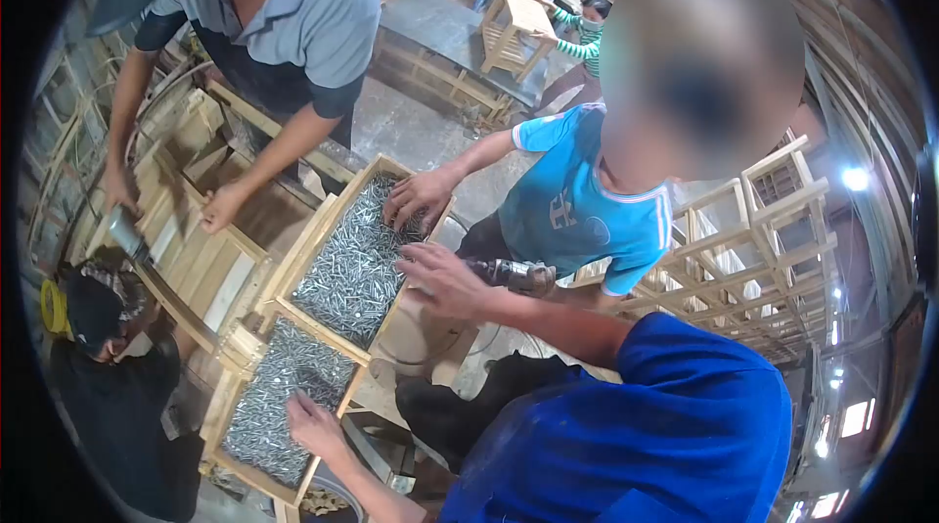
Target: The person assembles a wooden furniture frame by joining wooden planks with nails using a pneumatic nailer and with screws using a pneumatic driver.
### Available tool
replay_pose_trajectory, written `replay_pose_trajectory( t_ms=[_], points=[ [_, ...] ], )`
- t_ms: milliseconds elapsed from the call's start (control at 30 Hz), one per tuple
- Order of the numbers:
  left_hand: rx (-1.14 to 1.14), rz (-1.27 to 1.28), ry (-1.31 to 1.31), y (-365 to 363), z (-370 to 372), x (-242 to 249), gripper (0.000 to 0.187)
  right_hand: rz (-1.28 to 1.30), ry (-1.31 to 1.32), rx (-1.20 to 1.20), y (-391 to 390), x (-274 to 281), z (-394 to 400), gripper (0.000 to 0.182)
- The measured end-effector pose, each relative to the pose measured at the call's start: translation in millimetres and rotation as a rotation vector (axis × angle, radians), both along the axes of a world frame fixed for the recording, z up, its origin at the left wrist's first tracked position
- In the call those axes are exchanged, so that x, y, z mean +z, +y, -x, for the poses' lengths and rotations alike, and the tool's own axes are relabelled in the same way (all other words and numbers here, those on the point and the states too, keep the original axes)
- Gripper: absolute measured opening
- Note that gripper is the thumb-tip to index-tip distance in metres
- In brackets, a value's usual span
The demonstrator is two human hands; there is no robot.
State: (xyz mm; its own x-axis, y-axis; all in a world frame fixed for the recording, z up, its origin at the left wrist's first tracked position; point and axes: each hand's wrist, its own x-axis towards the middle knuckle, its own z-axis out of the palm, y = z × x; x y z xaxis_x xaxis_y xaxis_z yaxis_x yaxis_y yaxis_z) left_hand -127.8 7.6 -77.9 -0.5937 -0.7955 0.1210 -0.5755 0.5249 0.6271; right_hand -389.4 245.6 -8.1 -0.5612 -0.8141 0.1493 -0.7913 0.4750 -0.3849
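My left hand is over the smaller wooden tray, its fingers stretched onto a heap of small silver fasteners that look like screws. I see no fastener held between those fingers. Above it in the view, my right hand hangs with fingers apart at the near edge of the larger wooden tray. More silver fasteners fill that tray. Close by, the hand of a co-worker in a light blue shirt reaches into the same heap.
A metal power tool is beside my right forearm. On the left, a co-worker in grey leans over a wooden frame, near another tool. Someone in black crouches below. Slatted wooden pieces stand stacked at right; people handle a wooden stool behind.
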Motion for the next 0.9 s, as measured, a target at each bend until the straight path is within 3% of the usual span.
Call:
replay_pose_trajectory(
  t_ms=[100,167,233,300,367,400,433,467,533,567,600,633,667,733,767,800,833,867,900],
  points=[
    [0.043,-0.060,-0.172,7,5,-2,0.019,0.004,0.034,0.025,-27,-46,-22,0.052],
    [-0.021,0.043,0.025,6,2,-24,0.019,-0.021,0.049,0.036,-20,-62,-24,0.052],
    [-0.016,0.096,-0.032,6,2,-23,0.020,0.063,0.024,0.118,-4,-75,-25,0.051],
    [0.046,0.092,-0.107,12,3,-16,0.021,0.185,0.162,0.129,4,-84,-27,0.049],
    [0.048,0.069,-0.043,20,8,-8,0.019,0.124,0.173,0.125,6,-95,-19,0.043],
    [0.036,0.223,-0.011,15,4,-27,0.020,0.369,0.305,0.137,7,-114,-17,0.039],
    [0.003,0.207,-0.147,12,1,-24,0.024,0.483,0.212,0.141,13,-116,-17,0.037],
    [-0.007,0.324,-0.179,20,2,-15,0.028,0.374,0.230,0.127,17,-109,-23,0.036],
    [0.144,0.382,0.197,41,15,-15,0.020,0.506,0.200,0.163,30,-111,-31,0.048],
    [0.059,0.428,0.342,49,35,-13,0.019,0.555,0.160,0.147,39,-120,-41,0.060],
    [0.020,0.307,0.414,82,62,10,0.020,0.601,-0.095,0.157,58,-123,-63,0.063],
    [0.008,0.333,0.445,79,90,9,0.021,0.602,-0.146,0.200,77,-145,-87,0.064],
    [-0.027,0.300,0.504,91,110,14,0.020,0.400,-0.109,0.277,120,-137,-114,0.066],
    [0.022,0.489,0.135,115,123,24,0.021,0.179,-0.317,0.493,196,-136,-149,0.072],
    [0.039,0.479,0.101,105,131,8,0.023,0.171,-0.422,0.494,214,-162,-144,0.069],
    [0.022,0.465,0.157,107,121,14,0.023,0.309,-0.432,0.496,243,-186,-141,0.067],
    [0.008,0.447,0.204,116,100,22,0.023,0.180,-0.390,0.489,277,-202,-132,0.062],
    [-0.066,0.729,0.613,167,65,47,0.022,0.092,-0.490,0.488,311,-180,-123,0.060],
    [0.181,0.621,0.391,170,45,32,0.021,0.091,-0.528,0.446,343,-224,-108,0.058]
  ],
)
